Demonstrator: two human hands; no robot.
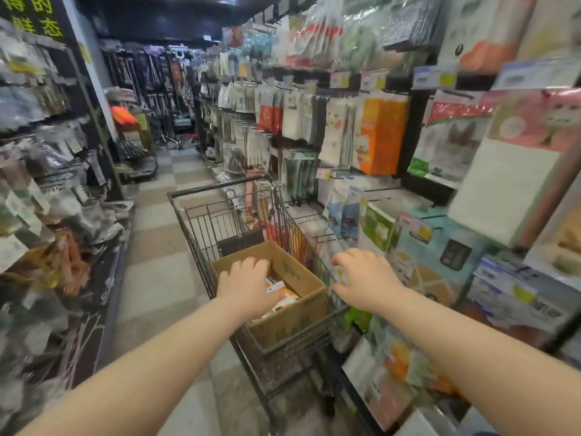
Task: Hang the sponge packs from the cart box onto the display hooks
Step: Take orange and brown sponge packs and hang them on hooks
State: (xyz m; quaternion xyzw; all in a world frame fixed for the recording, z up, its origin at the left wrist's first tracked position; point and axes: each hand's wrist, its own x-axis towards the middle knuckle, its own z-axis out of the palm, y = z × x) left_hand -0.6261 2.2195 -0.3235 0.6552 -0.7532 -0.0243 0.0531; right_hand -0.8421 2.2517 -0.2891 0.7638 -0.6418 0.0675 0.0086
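Cardboard box (284,322) in the wire cart (201,221) holds orange-and-white sponge packs (283,297). Left hand (246,286) covers them, fingers bent down; grip we cannot confirm. Right hand (366,278) hovers beside, fingers spread. We judge packs light, soft, film-slick: pinch the top edge

The floor of pale grey and tan square tiles (157,278) runs between a dark left rack (47,152) and a dark right rack (418,127), both full of shiny packets. A tall orange paper bag with a little duck on it (382,136) hangs mid-way along the right rack, and a big flat white pack (503,190) hangs by its near edge. A black sign with yellow-green letters (34,17) sits at the left rack's top corner.
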